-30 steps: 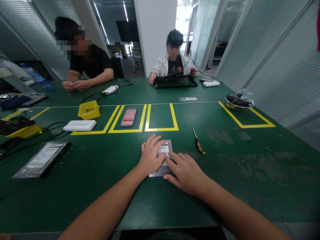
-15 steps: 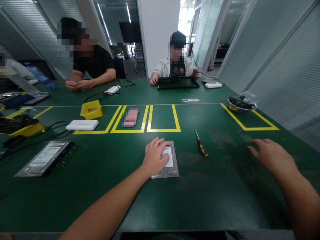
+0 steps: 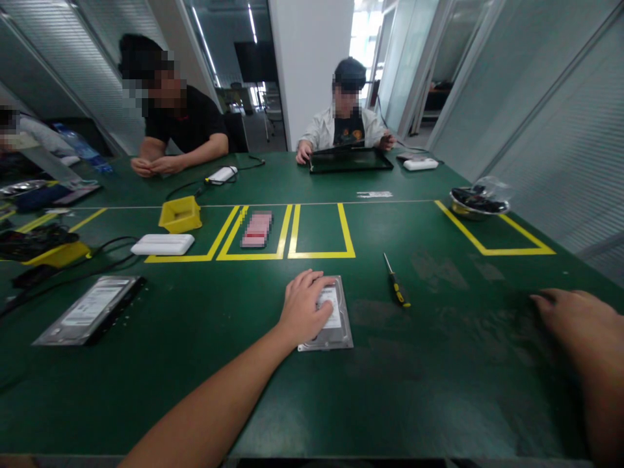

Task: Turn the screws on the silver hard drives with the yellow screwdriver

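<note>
My left hand (image 3: 306, 305) lies over a silver hard drive (image 3: 337, 335) on the green table. Its fingers are spread across the drive's left side and far edge, and the thumb rests on the white label. The hand covers much of the drive. To the right of the drive lies a screwdriver (image 3: 398, 289) with a black and yellow handle, its shaft pointing away from me. My right hand (image 3: 575, 318) is low over the table at the far right, somewhat blurred, with loosely bent fingers and nothing visible in them.
Another hard drive (image 3: 90, 309) lies at left, near a white power bank (image 3: 162, 245) and a yellow bin (image 3: 180, 214). Yellow tape marks areas, one around a pink pixelated item (image 3: 257, 229). A metal bowl (image 3: 480, 201) of dark parts stands at right. Two people (image 3: 188, 127) sit opposite.
My right hand has moved farther right, away from the screwdriver. My left hand and the hard drive beneath it keep their place on the table.
</note>
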Tool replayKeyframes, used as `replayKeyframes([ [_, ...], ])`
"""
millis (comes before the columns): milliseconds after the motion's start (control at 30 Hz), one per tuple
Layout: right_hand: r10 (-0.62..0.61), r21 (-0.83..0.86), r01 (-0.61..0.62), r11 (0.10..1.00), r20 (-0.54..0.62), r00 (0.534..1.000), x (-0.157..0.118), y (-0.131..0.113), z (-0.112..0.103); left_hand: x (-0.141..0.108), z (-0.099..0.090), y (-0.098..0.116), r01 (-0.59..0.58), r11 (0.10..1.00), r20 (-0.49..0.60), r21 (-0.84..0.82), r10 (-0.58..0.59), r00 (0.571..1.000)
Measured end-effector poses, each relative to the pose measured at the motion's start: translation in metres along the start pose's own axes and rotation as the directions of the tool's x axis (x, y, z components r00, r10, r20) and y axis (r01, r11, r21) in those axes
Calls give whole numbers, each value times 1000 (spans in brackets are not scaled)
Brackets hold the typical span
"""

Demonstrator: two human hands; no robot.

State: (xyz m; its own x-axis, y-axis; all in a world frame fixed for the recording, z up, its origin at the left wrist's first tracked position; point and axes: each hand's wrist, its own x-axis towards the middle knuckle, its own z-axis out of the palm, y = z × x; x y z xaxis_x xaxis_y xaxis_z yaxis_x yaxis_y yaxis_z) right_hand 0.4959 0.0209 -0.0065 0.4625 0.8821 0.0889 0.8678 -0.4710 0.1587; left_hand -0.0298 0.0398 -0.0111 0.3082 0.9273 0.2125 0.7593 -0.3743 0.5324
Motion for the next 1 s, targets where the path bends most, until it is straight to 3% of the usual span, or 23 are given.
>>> replayKeyframes([
  [233, 113, 1, -114, 993, 93, 989, -1, -1, -1, 0, 0, -1, 0, 1000, 1, -7, 0, 1000],
  [500, 94, 19, -96, 995, 90, 991, -1, 0, 0, 0, -1, -1, -7, 1000, 0, -14, 7, 1000],
  [700, 175, 6, -177, 984, 128, 976, -4, -1, -3, 1, 0, -2, -15, 1000, -5, -26, 14, 1000],
  [1000, 178, 1, -180, 984, 147, 973, -3, -3, -4, 2, 1, -3, -20, 999, -6, -36, 20, 1000],
])
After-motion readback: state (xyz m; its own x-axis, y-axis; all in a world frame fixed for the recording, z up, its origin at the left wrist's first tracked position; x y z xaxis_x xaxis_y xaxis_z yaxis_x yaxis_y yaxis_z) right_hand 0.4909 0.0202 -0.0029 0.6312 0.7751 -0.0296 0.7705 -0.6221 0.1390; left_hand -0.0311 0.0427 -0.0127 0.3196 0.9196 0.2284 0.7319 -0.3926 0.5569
